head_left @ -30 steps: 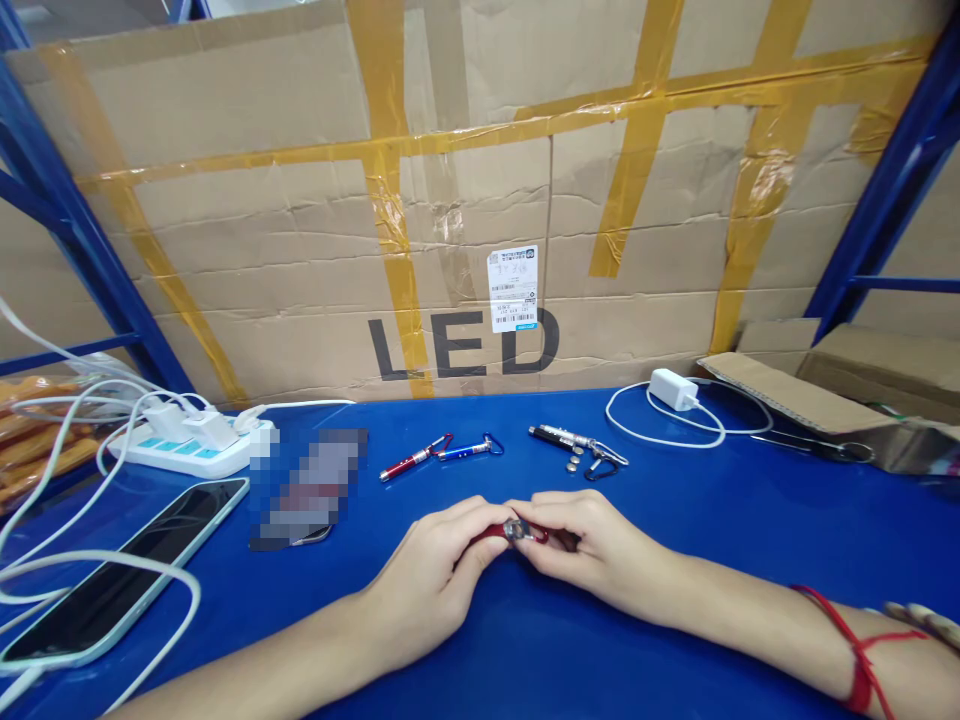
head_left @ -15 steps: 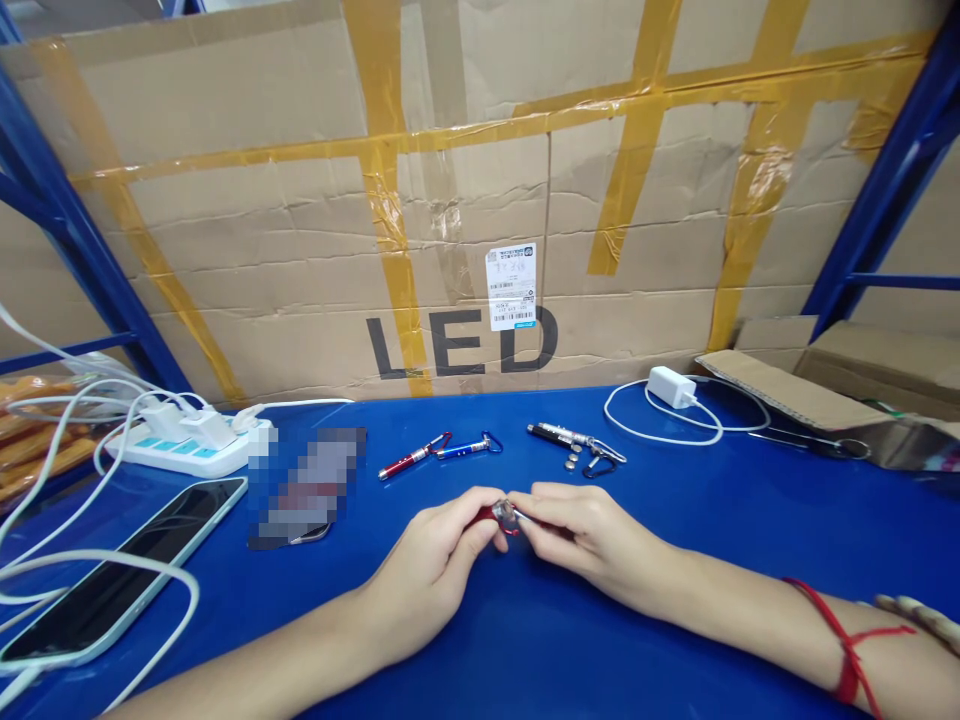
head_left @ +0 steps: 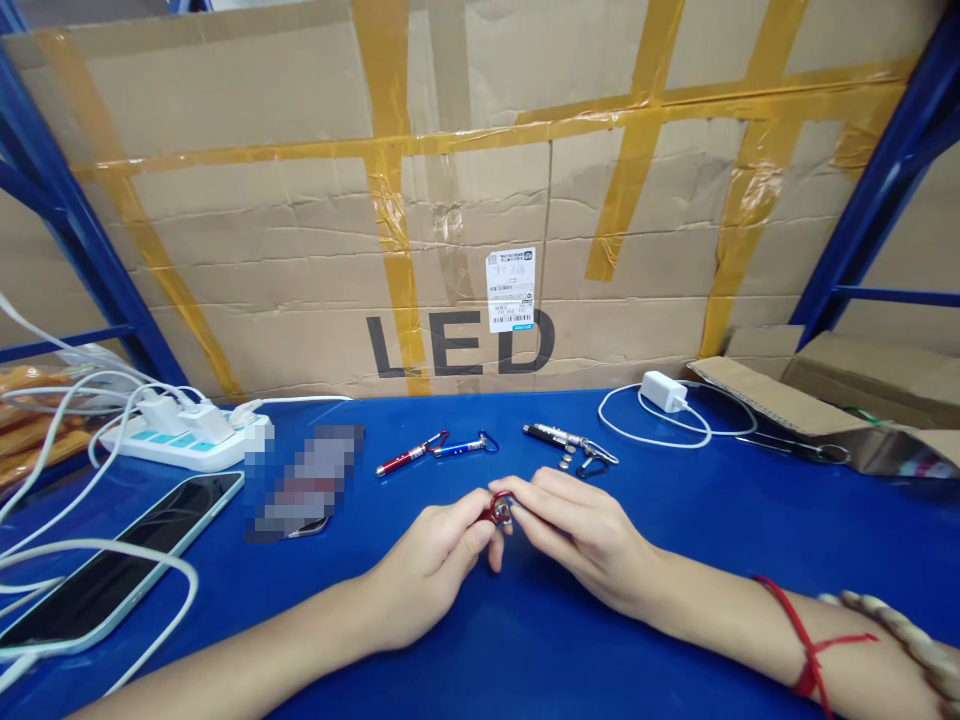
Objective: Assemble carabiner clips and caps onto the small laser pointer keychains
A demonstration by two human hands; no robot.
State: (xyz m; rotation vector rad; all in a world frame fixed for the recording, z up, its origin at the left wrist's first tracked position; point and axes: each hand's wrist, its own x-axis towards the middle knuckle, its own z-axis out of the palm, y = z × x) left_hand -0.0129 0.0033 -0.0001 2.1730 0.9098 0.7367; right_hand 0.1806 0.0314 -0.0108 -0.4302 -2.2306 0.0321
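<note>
In the middle of the head view, my left hand (head_left: 420,570) is closed round a small red keychain flashlight, whose body is mostly hidden by my fingers. A red carabiner (head_left: 500,496) and a shiny metal end show between my two hands. My right hand (head_left: 589,530) pinches at the carabiner from the right, its fingertips partly hidden. Beyond my hands lie a red keychain flashlight (head_left: 401,460) and a blue one (head_left: 459,449). To their right are a black penlight part (head_left: 544,434), a silver part beside it, several button cells (head_left: 566,457) and a black carabiner (head_left: 594,467).
Cables run from a white power strip (head_left: 217,452) at the left, near a phone (head_left: 112,570) and a blurred-out flat item (head_left: 307,480). A white charger (head_left: 664,391), dark-handled scissors (head_left: 817,453) and an opened carton (head_left: 862,395) lie right. A taped cardboard box (head_left: 300,260) stands behind.
The red carabiner has turned up and now shows as a loop above the metal end. My right hand has shifted slightly left, its fingers closer to my left hand.
</note>
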